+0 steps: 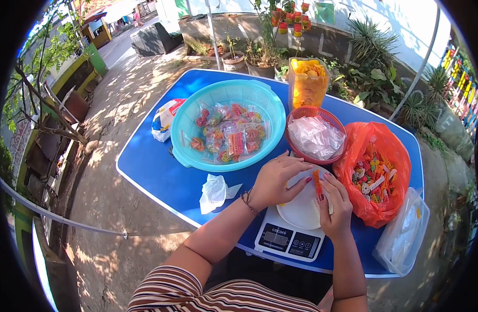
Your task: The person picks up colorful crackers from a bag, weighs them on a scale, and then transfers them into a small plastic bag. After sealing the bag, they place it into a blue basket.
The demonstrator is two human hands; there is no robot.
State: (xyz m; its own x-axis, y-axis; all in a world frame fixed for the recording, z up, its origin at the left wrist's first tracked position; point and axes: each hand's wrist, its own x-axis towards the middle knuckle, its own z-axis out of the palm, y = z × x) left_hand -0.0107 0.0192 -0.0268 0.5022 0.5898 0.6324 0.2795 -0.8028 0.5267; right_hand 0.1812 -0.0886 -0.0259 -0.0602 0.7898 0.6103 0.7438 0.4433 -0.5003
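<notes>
The right hand [334, 207] was over the white plate [297, 209] of the scale [290, 242], its thumb and forefinger apparently pinching an orange piece [317, 183] that stood out between the two hands, above the plate. The left hand [278, 182] reached in palm down from the other side, thumb apart from the extended fingers and close to the piece; whether it touched it or gripped anything underneath could not be told. The step in hand looked like handling that single piece over the scale, near the red basket [290, 141] of clear bags [317, 138] and the orange-red bag [399, 209] of coloured pieces [374, 179]. On the tabletop [184, 193], sealed packets [234, 132] lay inside the turquoise basin [200, 163]. From there, a next move called for a light, steady pinch, room for both thumbs, and wrists clear of the basket's rim and the scale's buttons.
</notes>
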